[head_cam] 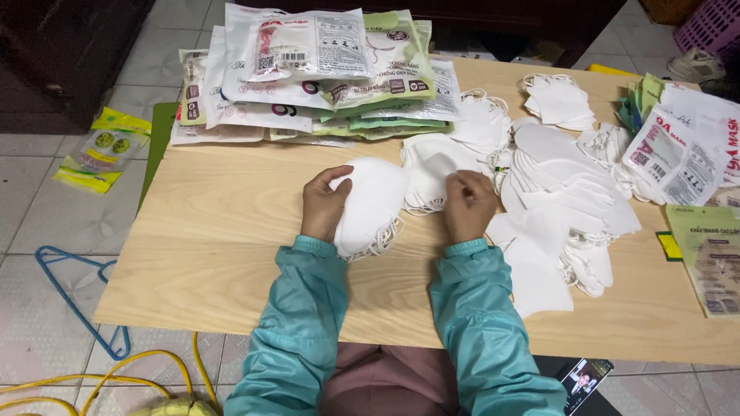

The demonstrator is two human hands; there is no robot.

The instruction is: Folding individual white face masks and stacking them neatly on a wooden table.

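My left hand (324, 204) grips a stack of white folded face masks (370, 202) on the wooden table (223, 231), thumb on top and elastic loops hanging at the stack's lower edge. My right hand (468, 204) is closed with its fingertips pinched on the edge of another white mask (439, 166) lying just to the right. Both arms wear teal sleeves. More loose white masks (563, 185) spread in overlapping rows to the right of my right hand.
A pile of printed mask packets (308, 69) lies at the table's back left. More packets (686, 146) and a green packet (713, 258) lie at the right edge. A blue hanger (73, 296), yellow cable (131, 366) and yellow bag (100, 150) lie on the tiled floor.
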